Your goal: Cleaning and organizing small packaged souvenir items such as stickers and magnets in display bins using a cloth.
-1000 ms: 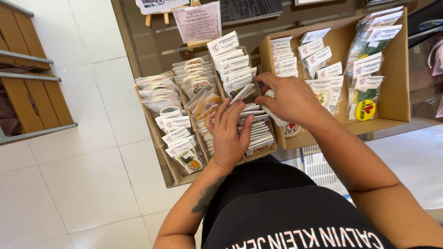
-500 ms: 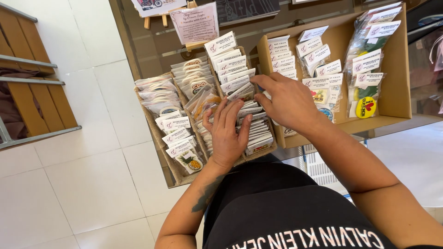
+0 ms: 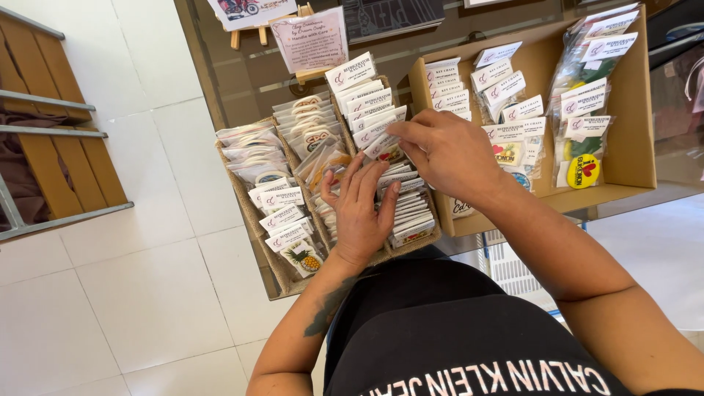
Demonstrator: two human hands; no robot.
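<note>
The right hand [image 3: 449, 154] pinches its grip shut on one small packet [image 3: 383, 149], thumb and fingertips closed on its white header card, the packet at the hand's fingertip end in the row of bagged packets [image 3: 402, 205]. The left hand [image 3: 359, 213] lies flat just below it, fingers spread and pressed on the front packets of the same row, gripping nothing. Both rows stand in a burlap-lined tray [image 3: 257, 227], with more packets to the left hand's left. Beyond the right hand sits a cardboard box [image 3: 638, 125] of similar packets, all on a glass table [image 3: 220, 81].
</note>
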